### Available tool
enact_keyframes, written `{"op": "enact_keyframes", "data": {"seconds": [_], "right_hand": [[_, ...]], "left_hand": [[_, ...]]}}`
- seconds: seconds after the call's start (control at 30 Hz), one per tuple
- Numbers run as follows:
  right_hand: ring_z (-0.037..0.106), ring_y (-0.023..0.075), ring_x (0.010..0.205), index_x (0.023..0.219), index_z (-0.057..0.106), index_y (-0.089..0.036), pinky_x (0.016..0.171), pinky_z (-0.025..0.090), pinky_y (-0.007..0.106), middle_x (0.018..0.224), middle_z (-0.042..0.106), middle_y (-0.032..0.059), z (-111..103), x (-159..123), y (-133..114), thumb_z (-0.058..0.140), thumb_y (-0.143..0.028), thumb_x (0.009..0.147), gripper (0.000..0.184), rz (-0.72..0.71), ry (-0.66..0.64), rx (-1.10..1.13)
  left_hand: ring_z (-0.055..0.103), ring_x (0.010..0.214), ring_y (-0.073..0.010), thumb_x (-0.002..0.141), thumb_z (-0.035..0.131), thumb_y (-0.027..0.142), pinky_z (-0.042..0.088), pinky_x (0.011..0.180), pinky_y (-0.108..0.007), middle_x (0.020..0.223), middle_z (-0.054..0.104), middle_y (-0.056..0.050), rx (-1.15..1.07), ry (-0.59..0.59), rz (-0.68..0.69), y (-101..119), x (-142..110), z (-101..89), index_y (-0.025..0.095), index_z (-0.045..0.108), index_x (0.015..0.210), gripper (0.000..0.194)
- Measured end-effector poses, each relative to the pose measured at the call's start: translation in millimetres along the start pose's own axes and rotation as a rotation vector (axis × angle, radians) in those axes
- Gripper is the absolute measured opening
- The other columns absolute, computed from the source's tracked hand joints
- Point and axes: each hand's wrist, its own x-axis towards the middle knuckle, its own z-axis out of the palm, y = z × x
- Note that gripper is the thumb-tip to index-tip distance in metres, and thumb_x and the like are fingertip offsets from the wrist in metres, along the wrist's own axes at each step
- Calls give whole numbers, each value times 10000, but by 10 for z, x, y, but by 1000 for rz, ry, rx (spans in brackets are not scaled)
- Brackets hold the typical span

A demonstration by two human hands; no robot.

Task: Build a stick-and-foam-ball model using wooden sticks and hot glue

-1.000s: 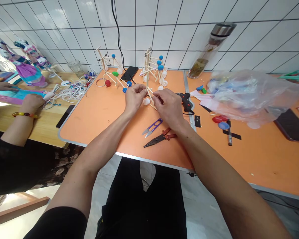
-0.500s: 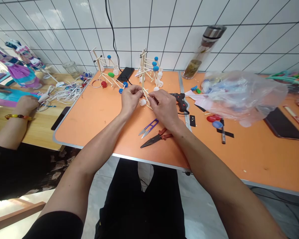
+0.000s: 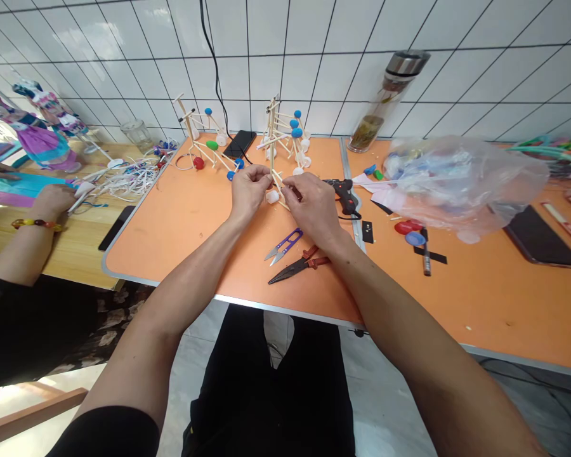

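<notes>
My left hand (image 3: 250,189) and my right hand (image 3: 313,202) meet over the orange table (image 3: 185,222), each closed in a pinch on a small frame of thin wooden sticks (image 3: 276,178). A white cap (image 3: 272,197) sits at the frame's lower end, between the hands. Just behind it stands a larger stick model (image 3: 272,120) with blue balls and white wheels. Another stick model (image 3: 190,127), with red, green and blue pieces, is to its left. Purple thread snips (image 3: 285,244) and red-handled pliers (image 3: 297,266) lie in front of my right hand.
A black glue gun (image 3: 345,195) lies right of my right hand. Beyond it are a clear plastic bag (image 3: 461,184), a glass tea bottle (image 3: 375,120), coloured caps (image 3: 414,238) and a phone (image 3: 545,236). At left, another person's hand (image 3: 54,200) works beside white strips (image 3: 136,178).
My hands and the stick frame stay almost in place. The other person's hand at left shifts slightly, and the whole view moves a little.
</notes>
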Motion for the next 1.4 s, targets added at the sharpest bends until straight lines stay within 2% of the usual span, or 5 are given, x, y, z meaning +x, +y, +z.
{"op": "enact_keyframes", "data": {"seconds": [0.37,0.57,0.83,1.07,1.4], "right_hand": [[749,279,973,1170,779,-225,914,586,419,1108,824,119,-26,4,-1,571,-403,1133,277,39,27,32],[791,305,1089,1121,780,-207,977,601,437,1115,834,137,-49,10,121,525,-239,1080,260,81,72,97],[782,268,878,1055,806,-195,884,615,420,1039,850,110,27,23,261,618,-200,977,204,160,51,133],[780,261,929,1059,810,-207,895,620,403,1093,861,101,11,56,251,665,-256,1001,163,179,12,168],[734,216,762,912,763,-226,703,566,334,828,777,19,-26,43,155,670,-310,1006,156,288,-21,389]], "left_hand": [[690,655,-128,883,719,39,571,715,-271,698,723,13,-32,32,-65,15,39,-60,210,731,770,205],[688,650,-118,853,767,77,553,684,-241,690,717,21,-71,37,-105,-11,92,-143,201,741,790,142],[729,690,-129,789,871,169,612,702,-247,737,769,-3,-150,-73,-163,53,118,-188,207,749,792,128],[759,734,-148,684,1012,315,648,742,-277,789,800,-24,-133,-227,-162,138,81,-204,199,784,838,299],[735,723,-144,704,1035,387,619,725,-270,785,787,-35,-154,-322,-127,160,37,-159,194,801,844,333]]}}
